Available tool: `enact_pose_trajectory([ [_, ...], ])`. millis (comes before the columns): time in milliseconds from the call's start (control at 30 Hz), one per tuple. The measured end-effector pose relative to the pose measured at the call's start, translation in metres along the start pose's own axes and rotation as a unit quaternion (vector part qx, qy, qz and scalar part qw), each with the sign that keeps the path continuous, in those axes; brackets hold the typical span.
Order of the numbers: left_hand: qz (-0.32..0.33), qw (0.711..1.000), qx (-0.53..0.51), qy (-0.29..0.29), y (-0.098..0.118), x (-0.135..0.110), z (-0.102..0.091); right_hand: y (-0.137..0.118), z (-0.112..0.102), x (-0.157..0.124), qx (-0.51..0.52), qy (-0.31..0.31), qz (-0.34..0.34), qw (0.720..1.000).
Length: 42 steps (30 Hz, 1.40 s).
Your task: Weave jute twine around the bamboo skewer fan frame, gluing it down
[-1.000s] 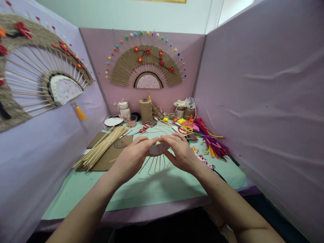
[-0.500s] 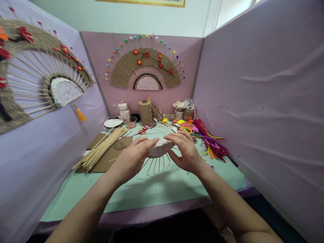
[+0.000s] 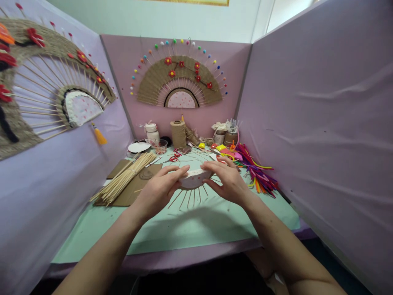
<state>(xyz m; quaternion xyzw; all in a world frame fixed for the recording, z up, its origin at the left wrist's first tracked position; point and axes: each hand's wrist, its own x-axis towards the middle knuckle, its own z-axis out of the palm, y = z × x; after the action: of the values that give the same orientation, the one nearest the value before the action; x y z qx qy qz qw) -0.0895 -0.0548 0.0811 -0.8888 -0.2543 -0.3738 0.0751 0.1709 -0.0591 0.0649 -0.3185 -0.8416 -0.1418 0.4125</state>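
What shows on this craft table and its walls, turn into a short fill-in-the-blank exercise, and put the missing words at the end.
1. The piece between the left hand and the right hand is shaped like ____ a disc, with thin sticks fanning out from it.
2. The flowers on the back wall's fan have ____ petals.
3. The bundle of sticks lies on the table's left side; the pipe cleaners lie on its ____ side.

Missing words: half; red; right.
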Motion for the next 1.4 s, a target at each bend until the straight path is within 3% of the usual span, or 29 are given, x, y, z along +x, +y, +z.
enact_pose_trajectory([
  [300,0.021,0.998,0.000,0.056,0.000,-0.003,0.001,0.003,-0.003,0.005,0.016,-0.002,0.020,1.000],
  [600,0.046,0.992,0.082,0.084,0.003,-0.005,-0.006,0.009,-0.013,0.012,-0.021,-0.080,0.052,0.995],
  [833,0.042,0.986,0.141,0.073,-0.009,-0.036,0.025,0.004,0.033,-0.023,-0.103,0.030,0.014,0.994],
  [933,-0.018,0.985,0.166,0.042,-0.011,-0.052,0.036,0.000,0.050,-0.042,-0.098,0.021,0.014,0.995],
  [1033,-0.114,0.976,0.186,0.021,0.002,-0.066,0.038,0.000,0.057,-0.052,-0.109,0.020,0.017,0.994],
  [1100,-0.188,0.966,0.162,0.068,0.021,-0.073,0.037,0.000,0.058,-0.053,-0.121,0.030,0.018,0.992],
  [1167,-0.254,0.952,0.071,0.157,0.045,-0.080,0.040,0.000,0.058,-0.052,-0.135,0.046,0.025,0.989],
  [1233,-0.353,0.914,-0.107,0.168,0.065,-0.083,0.045,-0.002,0.057,-0.050,-0.146,0.065,0.034,0.987],
  [1267,-0.425,0.869,-0.220,0.125,0.071,-0.083,0.048,-0.003,0.057,-0.049,-0.150,0.074,0.037,0.985],
  [1333,-0.555,0.704,-0.437,0.069,0.076,-0.076,0.053,-0.005,0.056,-0.049,-0.152,0.095,0.035,0.983],
  [1400,-0.608,0.529,-0.585,0.091,0.071,-0.064,0.053,-0.008,0.056,-0.050,-0.149,0.111,0.025,0.982],
])
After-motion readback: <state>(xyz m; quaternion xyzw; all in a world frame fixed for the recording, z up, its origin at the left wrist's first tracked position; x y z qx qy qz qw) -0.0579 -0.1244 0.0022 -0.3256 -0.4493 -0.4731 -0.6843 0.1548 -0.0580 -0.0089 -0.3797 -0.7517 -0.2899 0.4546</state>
